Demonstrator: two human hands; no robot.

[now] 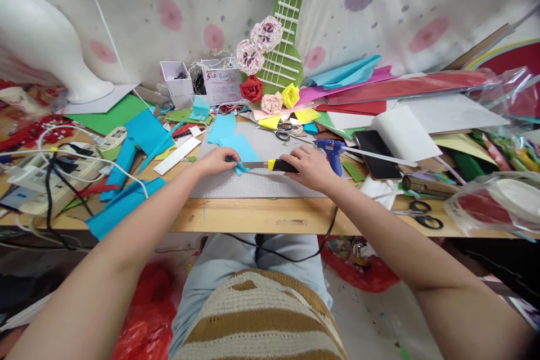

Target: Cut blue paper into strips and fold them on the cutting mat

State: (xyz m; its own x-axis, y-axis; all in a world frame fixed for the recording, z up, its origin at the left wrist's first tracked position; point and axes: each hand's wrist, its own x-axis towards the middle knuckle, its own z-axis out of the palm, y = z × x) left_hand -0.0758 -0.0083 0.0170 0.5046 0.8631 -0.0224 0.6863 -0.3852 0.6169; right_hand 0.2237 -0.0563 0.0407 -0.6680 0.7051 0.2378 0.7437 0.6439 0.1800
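My right hand (310,166) is closed around the black and yellow handle of a utility knife (283,165). Its long blade points left and reaches the small folded end of light blue crepe paper (241,169) by my left hand (217,161). The left fingers are pinched on that paper, and the fingertips partly hide the fold. Just behind lies a larger light blue sheet (240,146) on the grey cutting mat (261,185). A blue glue gun (332,152) with a white glue stick rests right beside my right hand.
Black-handled scissors (424,216) lie near the right edge, by a phone (377,153). A power strip (54,180) with cables crowds the left. Behind the mat stand a green panel with paper flowers (265,34) and a white box (221,84). A black cord hangs over the front edge.
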